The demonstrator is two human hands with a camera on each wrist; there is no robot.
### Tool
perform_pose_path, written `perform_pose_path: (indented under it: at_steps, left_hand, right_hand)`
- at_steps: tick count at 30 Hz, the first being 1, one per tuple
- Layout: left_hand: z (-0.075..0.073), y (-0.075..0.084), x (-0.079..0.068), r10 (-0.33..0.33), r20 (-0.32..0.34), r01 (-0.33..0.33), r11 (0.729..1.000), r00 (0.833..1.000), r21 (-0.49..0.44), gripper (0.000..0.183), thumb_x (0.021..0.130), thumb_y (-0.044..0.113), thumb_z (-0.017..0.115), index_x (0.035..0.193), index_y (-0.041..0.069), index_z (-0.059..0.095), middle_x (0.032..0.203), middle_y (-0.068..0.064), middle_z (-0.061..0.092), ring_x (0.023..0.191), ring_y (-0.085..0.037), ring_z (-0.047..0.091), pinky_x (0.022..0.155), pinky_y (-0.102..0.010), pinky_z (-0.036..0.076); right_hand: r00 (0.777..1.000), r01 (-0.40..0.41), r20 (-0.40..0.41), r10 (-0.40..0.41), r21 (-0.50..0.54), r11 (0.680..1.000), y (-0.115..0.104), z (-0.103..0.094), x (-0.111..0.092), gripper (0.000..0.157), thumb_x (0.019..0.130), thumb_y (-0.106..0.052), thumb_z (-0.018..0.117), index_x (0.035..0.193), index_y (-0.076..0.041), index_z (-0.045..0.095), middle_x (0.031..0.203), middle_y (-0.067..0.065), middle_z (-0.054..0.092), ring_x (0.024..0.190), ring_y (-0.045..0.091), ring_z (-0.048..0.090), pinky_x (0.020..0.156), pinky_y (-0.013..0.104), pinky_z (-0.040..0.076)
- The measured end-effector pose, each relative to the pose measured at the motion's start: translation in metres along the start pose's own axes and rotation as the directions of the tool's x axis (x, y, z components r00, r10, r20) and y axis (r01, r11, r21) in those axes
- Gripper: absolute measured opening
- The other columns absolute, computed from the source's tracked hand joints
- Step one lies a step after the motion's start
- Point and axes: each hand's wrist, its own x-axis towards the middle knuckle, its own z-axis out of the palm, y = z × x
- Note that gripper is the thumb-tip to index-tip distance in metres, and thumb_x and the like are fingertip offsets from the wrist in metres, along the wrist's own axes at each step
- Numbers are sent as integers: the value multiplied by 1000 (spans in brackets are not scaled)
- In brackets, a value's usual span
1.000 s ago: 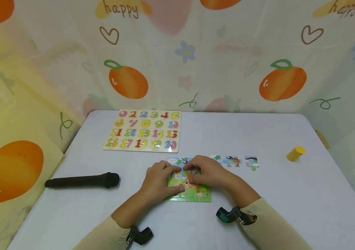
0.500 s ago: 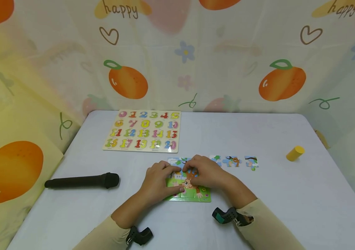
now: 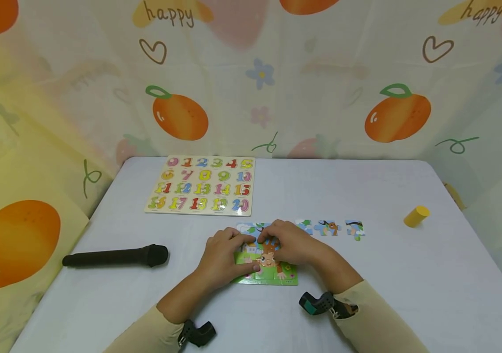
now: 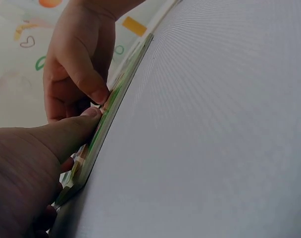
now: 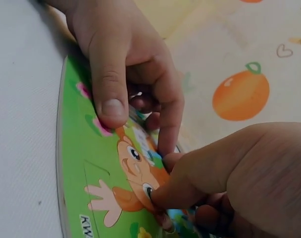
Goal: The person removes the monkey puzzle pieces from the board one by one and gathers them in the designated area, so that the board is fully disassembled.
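A small jigsaw puzzle [image 3: 266,278] with a cartoon monkey on green lies at the table's front middle. My left hand [image 3: 220,257] rests over its left side, thumb and index finger spread and touching the picture; its other fingers are partly hidden. From the right, my right hand [image 3: 292,242] reaches over the upper part with curled fingers. In the right wrist view, its thumb and index finger pinch a puzzle piece [image 5: 154,177] at the monkey's head, partly covered by the hand. Loose puzzle pieces [image 3: 328,228] lie in a row just beyond the right hand.
A number board [image 3: 202,186] lies at the back left. To the left is a black microphone [image 3: 116,256]. A yellow cylinder [image 3: 416,216] lies at the right of the white-covered table [image 3: 343,186]. A fruit-printed cloth [image 3: 312,108] hangs behind.
My right hand and wrist have shifted slightly left, and its thumb has drawn in a little over the puzzle. The left hand stays in place.
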Motion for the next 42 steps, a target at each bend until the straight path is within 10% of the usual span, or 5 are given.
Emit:
perform_pose_path:
  at_steps: [15,27,42]
  left_hand:
    - [-1,1,-1,-17,12,17,1000,1000,10,61,78,52,94,130,24,76,109,1,59,99,-18,51,84,-41,38]
    - [-2,2,-1,-29,18,28,1000,999,7,64,78,53,94,132,23,76,111,2,59,100,-18,51,84,-40,37]
    - [0,1,0,-17,12,16,1000,1000,4,65,78,53,94,132,22,76,112,2,59,99,-17,51,84,-40,37]
  right_hand:
    - [993,-107,-43,107,5,994,-10,9,4,44,79,9,74,112,-21,71,114,1,59,105,23,51,90,41,46]
    - [998,-38,-43,40,33,999,-7,5,2,36,86,1,73,115,-19,68,112,3,61,104,23,51,91,42,46]
    - [994,-98,-31,105,167,981,-9,3,-1,26,99,-9,73,121,-22,66,89,1,56,70,15,51,67,33,43]
